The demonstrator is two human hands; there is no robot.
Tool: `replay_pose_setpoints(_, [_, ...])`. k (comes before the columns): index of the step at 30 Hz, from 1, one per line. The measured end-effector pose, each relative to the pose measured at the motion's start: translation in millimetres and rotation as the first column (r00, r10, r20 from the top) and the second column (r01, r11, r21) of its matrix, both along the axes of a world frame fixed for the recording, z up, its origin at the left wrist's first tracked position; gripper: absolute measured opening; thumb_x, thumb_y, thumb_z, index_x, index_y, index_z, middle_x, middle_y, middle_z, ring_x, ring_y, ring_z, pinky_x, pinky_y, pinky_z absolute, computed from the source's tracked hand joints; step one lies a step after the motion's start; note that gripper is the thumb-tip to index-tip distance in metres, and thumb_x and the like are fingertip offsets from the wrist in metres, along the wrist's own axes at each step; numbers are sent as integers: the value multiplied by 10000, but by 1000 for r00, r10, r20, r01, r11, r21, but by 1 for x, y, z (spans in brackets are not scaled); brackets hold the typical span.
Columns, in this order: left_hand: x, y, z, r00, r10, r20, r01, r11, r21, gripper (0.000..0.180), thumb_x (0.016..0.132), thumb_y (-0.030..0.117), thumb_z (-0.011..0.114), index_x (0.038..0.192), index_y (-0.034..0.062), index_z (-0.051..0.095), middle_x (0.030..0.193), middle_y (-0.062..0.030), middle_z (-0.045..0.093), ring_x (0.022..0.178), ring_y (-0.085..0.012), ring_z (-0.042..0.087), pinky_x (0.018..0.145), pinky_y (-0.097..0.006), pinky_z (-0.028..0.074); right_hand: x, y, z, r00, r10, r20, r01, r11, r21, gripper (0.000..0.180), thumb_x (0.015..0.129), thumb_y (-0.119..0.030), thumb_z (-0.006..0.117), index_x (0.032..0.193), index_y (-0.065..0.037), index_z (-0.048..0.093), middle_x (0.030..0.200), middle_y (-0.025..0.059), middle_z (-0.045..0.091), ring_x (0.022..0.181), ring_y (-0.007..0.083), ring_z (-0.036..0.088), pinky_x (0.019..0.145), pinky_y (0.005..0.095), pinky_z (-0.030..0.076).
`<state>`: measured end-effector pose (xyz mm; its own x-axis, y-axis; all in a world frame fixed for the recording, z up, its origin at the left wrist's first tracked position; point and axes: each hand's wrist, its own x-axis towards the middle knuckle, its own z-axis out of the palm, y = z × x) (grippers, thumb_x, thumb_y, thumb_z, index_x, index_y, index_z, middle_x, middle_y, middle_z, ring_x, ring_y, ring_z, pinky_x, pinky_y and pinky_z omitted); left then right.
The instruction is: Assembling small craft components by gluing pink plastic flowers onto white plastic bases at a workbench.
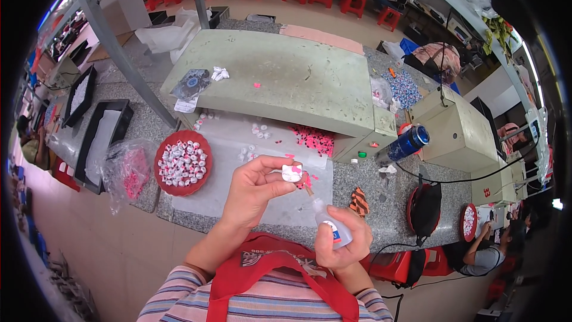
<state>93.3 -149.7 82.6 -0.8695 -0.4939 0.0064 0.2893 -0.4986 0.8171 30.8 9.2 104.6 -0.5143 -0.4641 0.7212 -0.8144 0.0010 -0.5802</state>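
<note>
Nearest, right hand point(342, 235) gripping glue bottle point(331, 226), nozzle up toward white charm point(292, 173) pinched in left hand point(256, 188); red bowl point(183, 163) of charms far left.

Striped knit top at lower edge of view: horizontal bands of pink, lavender, pale blue and cream, bands narrow and even. Sleeves short, ending above elbows; forearms bare below them. Red fabric apron point(280, 274) over top, plain weave, two broad straps running up toward neck in V, bib edge curved between them. Small white printed patch with dark markings on bib near strap join. Left hand point(256, 188) and right hand point(342, 238) bare: no gloves, no rings, no watch visible.
</note>
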Motion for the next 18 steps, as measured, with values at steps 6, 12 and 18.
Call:
replay_pose_setpoints(6, [-1,-1,-3,1000,16,-2,-16,1000,-17,342,687,-132,581,1007,-24,528,999,-171,582,912,-266,592,821,-356,477,0,-1,0,1000,-14,19,14,1000,9,244,654,-56,575,877,41,553,757,140,609,587,240,597,543,293,474])
replay_pose_setpoints(12, [-1,0,-1,1000,28,10,-28,999,-39,353,686,-135,572,1017,-20,531,999,-171,583,908,-274,595,819,-355,477,-2,-7,1,995,60,-82,-67,994,-90,286,624,-22,613,891,52,543,628,115,572,433,186,521,395,262,405])
replay_pose_setpoints(18, [-1,1,0,1000,13,17,-12,1000,-28,354,689,-134,571,1023,-25,529,996,-166,585,901,-275,599,801,-341,481,1,-4,2,999,14,34,-15,999,28,242,671,-85,592,874,39,549,746,144,609,590,243,602,552,295,483])
